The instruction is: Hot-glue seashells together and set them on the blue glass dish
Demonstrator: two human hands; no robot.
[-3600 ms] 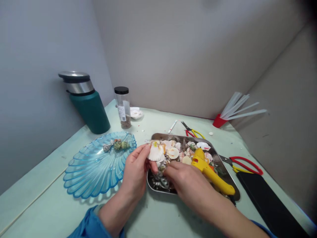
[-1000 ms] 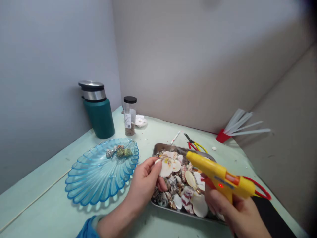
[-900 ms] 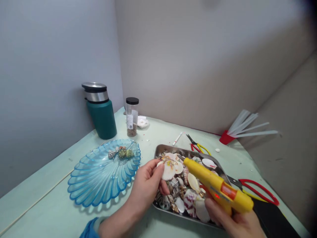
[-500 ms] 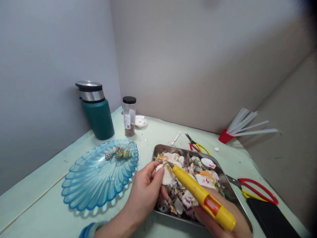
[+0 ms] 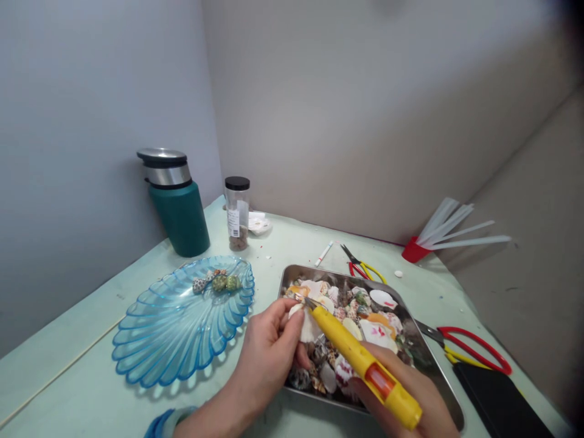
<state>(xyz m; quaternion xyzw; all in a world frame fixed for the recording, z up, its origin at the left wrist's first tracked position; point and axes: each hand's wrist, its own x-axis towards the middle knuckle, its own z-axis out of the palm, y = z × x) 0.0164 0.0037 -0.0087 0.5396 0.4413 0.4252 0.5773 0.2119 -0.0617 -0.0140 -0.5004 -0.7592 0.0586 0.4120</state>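
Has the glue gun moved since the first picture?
Yes, leftward against the tray: the glue gun lay over its right half; now the right hand holds it, nozzle by the shell in the left hand.

Shells [image 5: 382,298] in tray [image 5: 426,348] — dish [image 5: 177,331] left

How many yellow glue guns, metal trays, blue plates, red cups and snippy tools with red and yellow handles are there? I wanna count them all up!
Yellow glue gun: 1
Metal tray: 1
Blue plate: 1
Red cup: 1
Red-and-yellow-handled tools: 2
Total: 6
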